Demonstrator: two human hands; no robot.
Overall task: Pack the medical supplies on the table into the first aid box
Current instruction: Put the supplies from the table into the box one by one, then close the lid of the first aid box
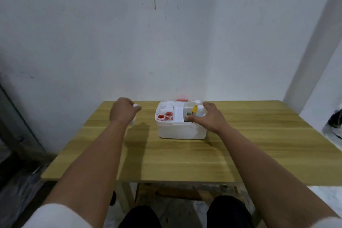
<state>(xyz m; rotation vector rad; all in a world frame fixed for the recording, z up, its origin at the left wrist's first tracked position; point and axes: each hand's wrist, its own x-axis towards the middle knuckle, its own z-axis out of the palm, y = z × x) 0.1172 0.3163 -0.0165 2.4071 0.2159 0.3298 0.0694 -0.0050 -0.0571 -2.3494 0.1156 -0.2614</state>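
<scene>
Here, left hand (123,112) clenched on one white bottle (135,105), right hand (210,116) spread, released.

Smooth white plastic first aid box (180,131) on matt wood-grain table (259,144).

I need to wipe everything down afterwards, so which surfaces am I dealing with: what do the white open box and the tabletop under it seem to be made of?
The white open first aid box looks like moulded plastic: smooth, slightly glossy walls with rounded corners. The tan tabletop shows wood grain in long plank-like bands with a matte sheen and a thin edge, so probably laminate or veneered board rather than solid wood; the picture leaves that open.
</scene>
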